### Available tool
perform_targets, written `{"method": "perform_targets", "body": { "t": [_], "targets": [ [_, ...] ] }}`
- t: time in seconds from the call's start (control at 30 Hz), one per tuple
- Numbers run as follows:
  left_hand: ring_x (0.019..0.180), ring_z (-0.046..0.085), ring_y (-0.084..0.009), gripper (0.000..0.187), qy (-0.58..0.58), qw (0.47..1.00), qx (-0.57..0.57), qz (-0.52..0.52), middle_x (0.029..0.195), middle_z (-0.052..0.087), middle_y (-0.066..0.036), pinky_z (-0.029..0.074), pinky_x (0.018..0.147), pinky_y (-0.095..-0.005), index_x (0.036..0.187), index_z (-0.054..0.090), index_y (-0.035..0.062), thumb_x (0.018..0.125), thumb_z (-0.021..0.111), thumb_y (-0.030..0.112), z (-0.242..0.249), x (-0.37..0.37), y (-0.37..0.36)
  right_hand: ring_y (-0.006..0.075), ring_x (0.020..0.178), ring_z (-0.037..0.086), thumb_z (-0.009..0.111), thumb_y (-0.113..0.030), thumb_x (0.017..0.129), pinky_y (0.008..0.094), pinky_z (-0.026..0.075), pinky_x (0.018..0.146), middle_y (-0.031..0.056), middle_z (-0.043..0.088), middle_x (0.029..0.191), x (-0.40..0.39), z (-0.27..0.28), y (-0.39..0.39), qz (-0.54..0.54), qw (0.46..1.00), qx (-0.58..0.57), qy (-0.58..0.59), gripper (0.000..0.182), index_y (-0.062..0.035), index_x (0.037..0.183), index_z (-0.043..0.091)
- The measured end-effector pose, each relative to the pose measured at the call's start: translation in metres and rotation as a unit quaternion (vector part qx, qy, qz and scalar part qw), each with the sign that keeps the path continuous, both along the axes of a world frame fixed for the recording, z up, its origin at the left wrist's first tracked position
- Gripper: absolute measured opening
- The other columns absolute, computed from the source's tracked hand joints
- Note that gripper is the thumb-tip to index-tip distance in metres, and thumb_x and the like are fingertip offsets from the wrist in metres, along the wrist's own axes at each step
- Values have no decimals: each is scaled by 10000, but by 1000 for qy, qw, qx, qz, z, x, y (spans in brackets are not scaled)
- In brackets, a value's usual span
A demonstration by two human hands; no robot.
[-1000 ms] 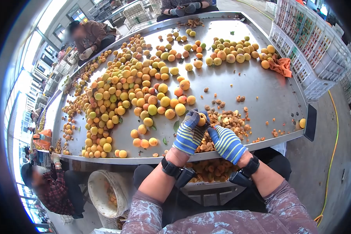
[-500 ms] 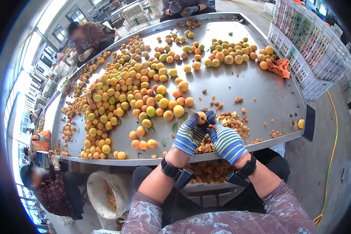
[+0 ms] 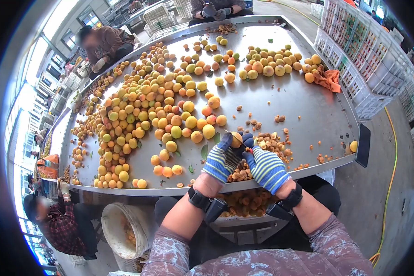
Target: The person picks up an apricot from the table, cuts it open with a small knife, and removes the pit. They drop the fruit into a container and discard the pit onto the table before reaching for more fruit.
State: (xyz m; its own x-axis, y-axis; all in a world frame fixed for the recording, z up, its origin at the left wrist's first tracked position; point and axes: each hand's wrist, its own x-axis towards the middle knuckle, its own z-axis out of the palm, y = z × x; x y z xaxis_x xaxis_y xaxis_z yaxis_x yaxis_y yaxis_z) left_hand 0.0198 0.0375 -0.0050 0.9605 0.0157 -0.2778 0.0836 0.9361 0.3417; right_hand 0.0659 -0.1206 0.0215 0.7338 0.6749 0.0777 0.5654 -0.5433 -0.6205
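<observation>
My left hand (image 3: 221,160), in a blue-and-yellow striped glove, is closed around an apricot (image 3: 236,140) above the table's near edge. In my right hand (image 3: 266,168), gloved alike, is a small knife (image 3: 249,149) with a reddish handle; its thin blade lies against the apricot. The glove hides most of the handle. Just beyond and below my hands is a heap of pits and fruit scraps (image 3: 275,146). Whole apricots (image 3: 138,108) form a large pile to the left on the metal table (image 3: 280,103).
More apricots (image 3: 267,62) stand in a group at the far right, near an orange cloth (image 3: 327,80). White plastic crates (image 3: 354,69) flank the right edge. Below the near edge are a container of apricot pieces (image 3: 248,202) and a white bucket (image 3: 119,230). Other people sit around the table.
The view has shifted slightly. Both my hands stay on the apricot and knife with almost no movement. Across the table, a person's gloved hands have come closer together.
</observation>
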Motion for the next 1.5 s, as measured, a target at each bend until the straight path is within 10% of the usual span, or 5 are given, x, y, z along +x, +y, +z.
{"method": "perform_targets", "body": {
  "t": [0.17, 0.4, 0.67, 1.4, 1.5],
  "targets": [
    [1101, 584, -333, 556, 3, 929, 370, 34, 1259, 529, -231, 477, 974, -452, 1254, 426, -67, 904, 627, 316, 4, -3, -2, 379, 673, 623, 535, -286, 945, 452, 480, 580, 231, 617, 693, 4, 5, -2, 11, 1000, -11, 15, 330, 39, 962, 592],
    [1151, 547, -335, 682, -28, 997, -64, -42, 1258, 526, -238, 465, 991, -438, 1269, 408, -68, 891, 593, 469, -5, 5, 2, 364, 644, 624, 542, -279, 942, 439, 478, 564, 218, 619, 684, 3, 10, -4, -2, 996, 80, 24, 318, 35, 959, 592],
    [1098, 590, -314, 438, -13, 960, 275, 54, 1178, 597, -178, 489, 966, -440, 1197, 524, -44, 922, 606, 287, 3, -4, -6, 358, 608, 619, 540, -259, 944, 439, 478, 542, 205, 615, 654, 2, 0, -3, 13, 1000, -7, -8, 289, 27, 942, 588],
    [931, 657, -205, 298, 7, 941, 328, 80, 1083, 643, -147, 552, 833, -302, 1140, 549, -42, 894, 633, 103, 5, -3, -7, 338, 572, 594, 483, -259, 969, 417, 468, 540, 182, 609, 648, 5, -33, 4, 87, 992, 88, -26, 309, 8, 862, 596],
    [902, 645, -200, 321, -11, 951, 301, 69, 1045, 639, -140, 545, 822, -293, 1163, 545, -43, 870, 627, 58, 14, -2, -7, 303, 595, 584, 461, -311, 984, 382, 463, 566, 177, 601, 653, 1, 2, 5, -36, 870, 149, 469, 405, 28, 847, 636]
  ]
}}
